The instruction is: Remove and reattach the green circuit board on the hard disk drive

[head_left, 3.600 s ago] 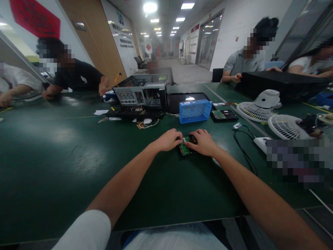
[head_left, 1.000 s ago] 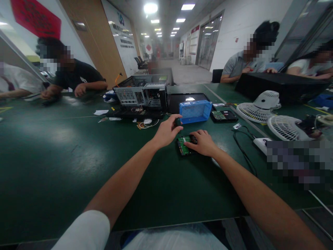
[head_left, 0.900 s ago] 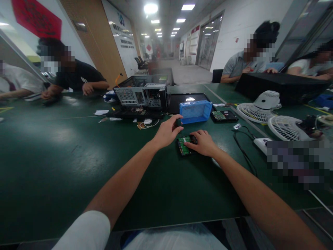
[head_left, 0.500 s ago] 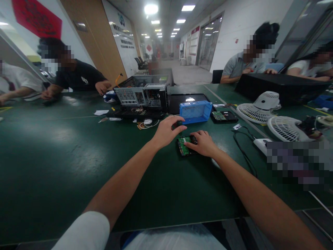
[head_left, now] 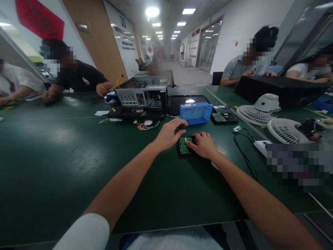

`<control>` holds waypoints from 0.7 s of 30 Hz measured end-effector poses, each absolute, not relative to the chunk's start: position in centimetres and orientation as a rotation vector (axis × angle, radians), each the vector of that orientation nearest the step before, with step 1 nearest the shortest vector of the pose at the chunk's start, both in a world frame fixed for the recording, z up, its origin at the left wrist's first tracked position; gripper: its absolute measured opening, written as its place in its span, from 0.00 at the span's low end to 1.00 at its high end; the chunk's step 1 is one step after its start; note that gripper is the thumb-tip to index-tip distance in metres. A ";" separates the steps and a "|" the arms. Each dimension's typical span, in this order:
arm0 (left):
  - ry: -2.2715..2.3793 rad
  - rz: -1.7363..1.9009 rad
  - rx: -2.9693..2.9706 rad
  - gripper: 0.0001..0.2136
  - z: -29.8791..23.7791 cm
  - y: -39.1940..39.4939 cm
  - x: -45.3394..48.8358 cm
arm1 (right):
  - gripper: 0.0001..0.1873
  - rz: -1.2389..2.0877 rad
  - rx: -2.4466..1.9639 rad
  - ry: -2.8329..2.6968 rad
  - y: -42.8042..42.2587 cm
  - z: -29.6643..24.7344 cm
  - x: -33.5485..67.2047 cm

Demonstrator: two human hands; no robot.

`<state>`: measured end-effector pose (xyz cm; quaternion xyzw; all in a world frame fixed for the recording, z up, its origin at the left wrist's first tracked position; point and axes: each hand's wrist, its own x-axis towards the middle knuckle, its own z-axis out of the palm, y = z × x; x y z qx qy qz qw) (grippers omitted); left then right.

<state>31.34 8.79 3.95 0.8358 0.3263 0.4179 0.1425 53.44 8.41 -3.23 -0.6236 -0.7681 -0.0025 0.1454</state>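
A hard drive (head_left: 184,147) lies on the green table (head_left: 145,187) with its green circuit board facing up. My right hand (head_left: 204,145) grips it from the right side, the thumb resting across the board. Just above the drive's far left corner is my left hand (head_left: 170,134), its thumb and fingers curled round a small dark object (head_left: 181,127). What kind of object it is stays unclear, since the fingers cover most of it. Behind both hands stands a blue plastic bin (head_left: 196,119), tipped so that its opening faces me.
An opened computer case (head_left: 142,95) stands behind to the left, with cables and scraps in front. Another hard drive (head_left: 224,118) lies right of the bin. White fan parts (head_left: 256,114), a black cable (head_left: 244,152) and a power strip (head_left: 262,147) are at right. Several people sit across the table.
My left hand has shifted slightly right and down, nearer the drive, with the dark object still between its fingers. My right hand stays on the hard drive. The camera view has tilted a little.
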 end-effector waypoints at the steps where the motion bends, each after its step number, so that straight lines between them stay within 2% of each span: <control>1: 0.957 1.206 2.404 0.11 3.9 8.9 31.3 | 0.38 -0.013 -1.792 -2.214 8.4 -3.3 53.5; 10: 0.966 1.228 2.259 0.19 3.5 9.3 31.0 | 0.32 0.018 -1.606 -2.208 8.8 -2.7 54.3; 15: 0.996 1.264 2.193 0.17 3.3 9.3 31.0 | 0.17 0.059 -1.416 -2.287 8.7 -1.9 54.3; 21: 0.994 1.273 2.193 0.12 3.8 9.3 31.1 | 0.14 0.066 -1.425 -2.284 9.0 -2.2 54.6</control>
